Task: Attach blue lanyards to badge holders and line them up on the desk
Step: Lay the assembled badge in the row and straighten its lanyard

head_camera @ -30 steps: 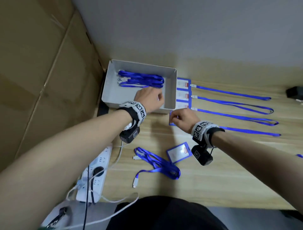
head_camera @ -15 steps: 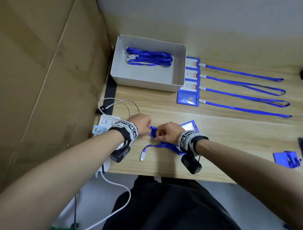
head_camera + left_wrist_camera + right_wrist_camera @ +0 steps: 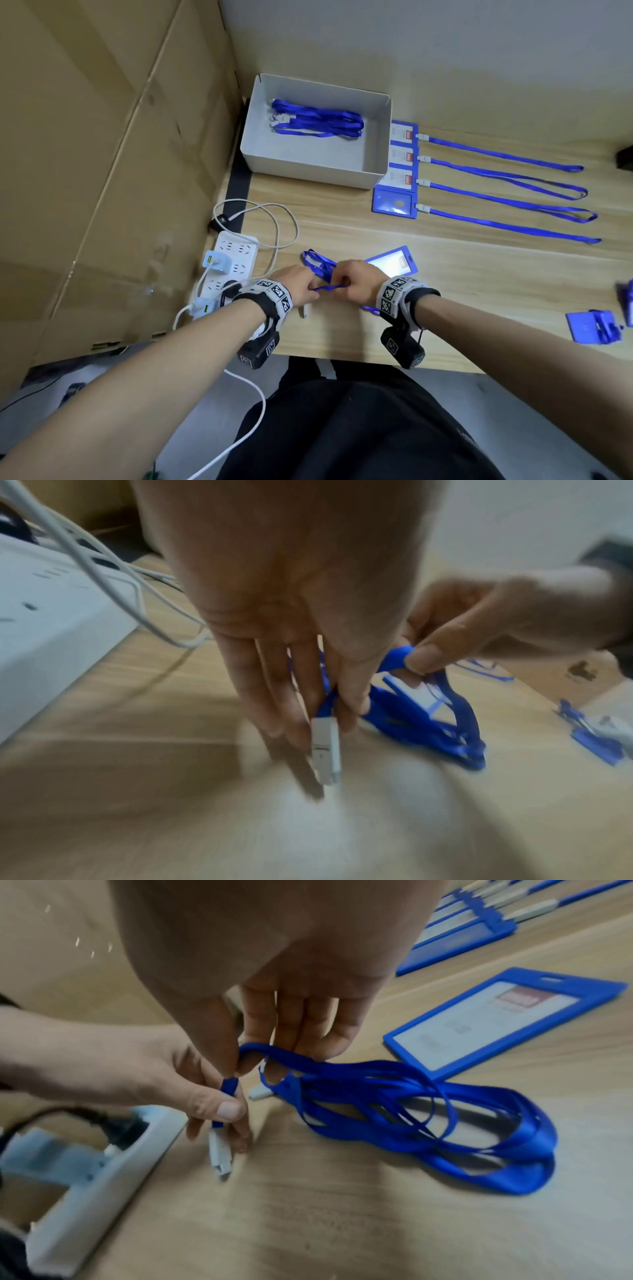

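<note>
A tangled blue lanyard (image 3: 445, 1123) lies on the wooden desk (image 3: 479, 274) near its front edge. My left hand (image 3: 332, 704) pinches its strap just above the white clip (image 3: 325, 750), which hangs down to the desk. My right hand (image 3: 246, 1064) pinches the same strap a short way along, between thumb and forefinger. In the head view both hands, left hand (image 3: 308, 287) and right hand (image 3: 342, 286), meet over the lanyard (image 3: 317, 262). A loose blue badge holder (image 3: 394, 262) with a card inside lies just beyond my right hand.
A white box (image 3: 308, 173) at the back holds more lanyards (image 3: 318, 121). Beside it, several badge holders (image 3: 400, 164) with lanyards (image 3: 507, 178) stretched rightward lie in a row. A white power strip (image 3: 233, 263) with cables sits left; more blue holders (image 3: 592, 329) at the right edge.
A second ago my hands were at the box and the row of holders. They have come back to the tangled lanyard and taken hold of its strap near the clip.
</note>
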Available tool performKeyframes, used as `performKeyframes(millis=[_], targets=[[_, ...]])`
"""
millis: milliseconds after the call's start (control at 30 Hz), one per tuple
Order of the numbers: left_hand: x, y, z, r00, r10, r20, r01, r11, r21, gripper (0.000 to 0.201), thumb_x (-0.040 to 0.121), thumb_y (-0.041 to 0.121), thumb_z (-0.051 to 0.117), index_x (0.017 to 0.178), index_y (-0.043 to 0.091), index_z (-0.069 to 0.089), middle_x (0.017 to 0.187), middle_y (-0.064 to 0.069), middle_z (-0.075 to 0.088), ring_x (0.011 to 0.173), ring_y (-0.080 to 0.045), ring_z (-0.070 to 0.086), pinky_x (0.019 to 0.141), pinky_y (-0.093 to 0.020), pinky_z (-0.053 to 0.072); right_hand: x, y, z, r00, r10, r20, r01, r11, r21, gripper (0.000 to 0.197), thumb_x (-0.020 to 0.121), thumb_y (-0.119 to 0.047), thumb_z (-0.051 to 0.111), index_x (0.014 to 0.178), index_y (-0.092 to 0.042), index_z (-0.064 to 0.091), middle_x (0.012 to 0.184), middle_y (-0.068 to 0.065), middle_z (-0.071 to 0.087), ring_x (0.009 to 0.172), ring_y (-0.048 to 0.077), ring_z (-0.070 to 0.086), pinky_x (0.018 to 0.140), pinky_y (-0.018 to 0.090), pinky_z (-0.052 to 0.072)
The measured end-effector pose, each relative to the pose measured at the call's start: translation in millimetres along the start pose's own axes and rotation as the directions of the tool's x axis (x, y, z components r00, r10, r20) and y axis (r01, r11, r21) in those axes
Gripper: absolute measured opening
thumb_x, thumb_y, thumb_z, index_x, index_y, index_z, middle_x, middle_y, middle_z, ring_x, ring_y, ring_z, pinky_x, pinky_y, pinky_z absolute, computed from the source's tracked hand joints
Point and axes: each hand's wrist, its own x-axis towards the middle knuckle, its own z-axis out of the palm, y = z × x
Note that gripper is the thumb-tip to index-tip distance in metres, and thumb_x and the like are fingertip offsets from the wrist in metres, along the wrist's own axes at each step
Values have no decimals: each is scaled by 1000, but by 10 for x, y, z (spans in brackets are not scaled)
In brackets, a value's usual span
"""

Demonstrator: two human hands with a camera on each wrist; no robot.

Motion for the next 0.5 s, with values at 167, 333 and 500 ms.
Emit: performKeyframes(millis=[167,333,500], targets=[[81,-43,-368,997,74,-1,-69,932,-355,27,90,22,63,67,17,74,65,-1,72,55,-15,55,58,-26,44,-248,137,-188,992,84,-95,-48,941,336,29,92,-27,63,66,-15,66,51,-6,56,50,11,48,54,26,40],[138,56,-845,999,34,-30,-44,893,-448,25,101,9,40,89,9,63,55,4,67,46,-7,60,43,-18,41,-491,184,-613,948,173,-268,-34,890,454,40,97,-25,59,58,-20,62,46,-12,46,47,4,38,53,19,34],[237,242,-1136,984,-81,-157,14,922,-387,30,103,17,35,88,12,61,64,-3,60,50,-16,52,47,-21,35,-737,352,-1078,887,281,-367,-28,825,564,36,96,-29,59,64,-14,63,47,-13,38,43,4,34,43,15,28]])
